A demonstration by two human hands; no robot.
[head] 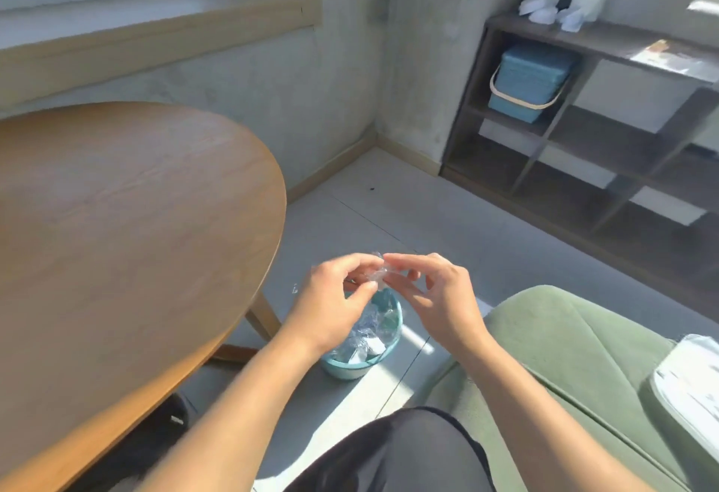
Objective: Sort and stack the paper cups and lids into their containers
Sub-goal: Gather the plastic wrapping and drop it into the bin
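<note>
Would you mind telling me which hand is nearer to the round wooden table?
Left. The left hand hovers just beyond the round wooden table edge, above the blue bin. The right hand is farther off, toward the green sofa. Both pinch clear plastic wrap.

I count one round wooden table (128, 227) left, one small blue plastic bin (352, 369) near, one blue lidded box (531, 81) far right, one green sofa (576, 355) right.

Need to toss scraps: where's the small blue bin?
The small blue bin stands on the floor beside the round wooden table, directly beneath both hands.
</note>
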